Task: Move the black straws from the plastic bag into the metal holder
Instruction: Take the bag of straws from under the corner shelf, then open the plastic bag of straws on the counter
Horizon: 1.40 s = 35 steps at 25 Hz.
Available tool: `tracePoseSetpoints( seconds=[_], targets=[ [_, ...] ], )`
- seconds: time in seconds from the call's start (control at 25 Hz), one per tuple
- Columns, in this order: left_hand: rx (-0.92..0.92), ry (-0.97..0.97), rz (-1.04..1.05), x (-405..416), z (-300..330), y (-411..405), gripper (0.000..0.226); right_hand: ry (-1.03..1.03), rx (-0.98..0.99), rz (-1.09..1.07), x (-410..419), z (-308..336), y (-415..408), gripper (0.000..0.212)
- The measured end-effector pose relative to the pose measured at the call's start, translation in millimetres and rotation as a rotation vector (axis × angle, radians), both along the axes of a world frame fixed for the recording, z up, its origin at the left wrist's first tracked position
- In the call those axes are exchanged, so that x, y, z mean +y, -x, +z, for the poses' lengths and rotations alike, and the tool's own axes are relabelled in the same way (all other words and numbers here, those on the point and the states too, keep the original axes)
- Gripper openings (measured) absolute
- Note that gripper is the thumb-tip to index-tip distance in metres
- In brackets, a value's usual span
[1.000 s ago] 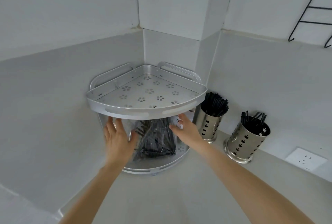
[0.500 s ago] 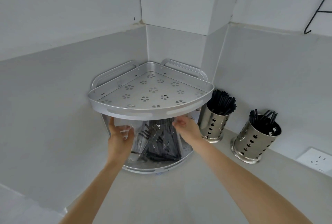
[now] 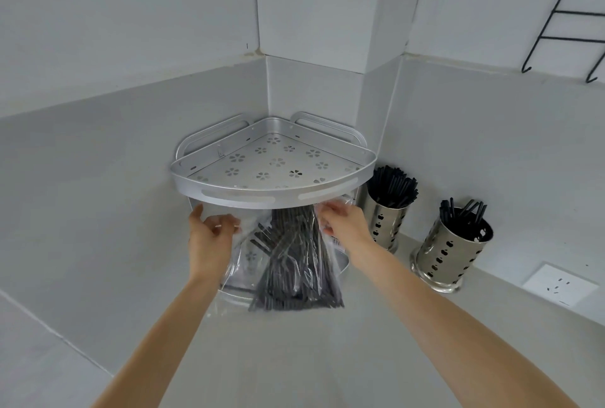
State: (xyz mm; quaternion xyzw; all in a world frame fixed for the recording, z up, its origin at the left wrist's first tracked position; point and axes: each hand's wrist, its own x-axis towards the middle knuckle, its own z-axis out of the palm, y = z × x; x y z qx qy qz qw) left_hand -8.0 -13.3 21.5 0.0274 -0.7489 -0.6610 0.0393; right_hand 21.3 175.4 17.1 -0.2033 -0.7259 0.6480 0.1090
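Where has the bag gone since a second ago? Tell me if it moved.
Yes. The bag has come forward and up out of the corner rack: its lower end now overhangs the bottom shelf's front rim, held by the left hand and right hand.

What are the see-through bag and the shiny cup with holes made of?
The bag looks like thin clear plastic: crinkly, glossy, with the black straws showing through. The perforated holder seems to be polished metal, probably stainless steel: silvery and reflective.

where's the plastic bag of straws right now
In the head view it is center frame: the plastic bag hangs between the left hand and right hand, just under the corner shelf.
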Motion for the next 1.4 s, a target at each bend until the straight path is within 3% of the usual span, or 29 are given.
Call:
tracePoseSetpoints(
  seconds=[0.24, 0.44, 0.92, 1.04, 1.2, 1.4],
  targets=[
    [-0.056, 0.019, -0.086, 5, -9, -26, 0.047, -0.110, -0.036, -0.007, 10, -4, -36, 0.019],
    [-0.133, 0.082, -0.227, 33, -29, -53, 0.035, -0.051, -0.060, -0.148, 31, -24, -98, 0.011],
    [-0.045, 0.106, -0.603, 124, -28, -95, 0.019, -0.092, -0.090, -0.455, 102, -33, -218, 0.007],
    [-0.025, 0.074, -0.689, 149, -24, -103, 0.014, -0.143, -0.095, -0.532, 116, -34, -241, 0.026],
    [-0.025, 0.046, -0.714, 175, -25, -105, 0.008, -0.200, -0.097, -0.649, 134, -32, -267, 0.026],
    [-0.048, 0.020, -0.722, 193, -27, -105, 0.021, -0.147, -0.049, -0.768, 153, -28, -283, 0.037]
  ],
)
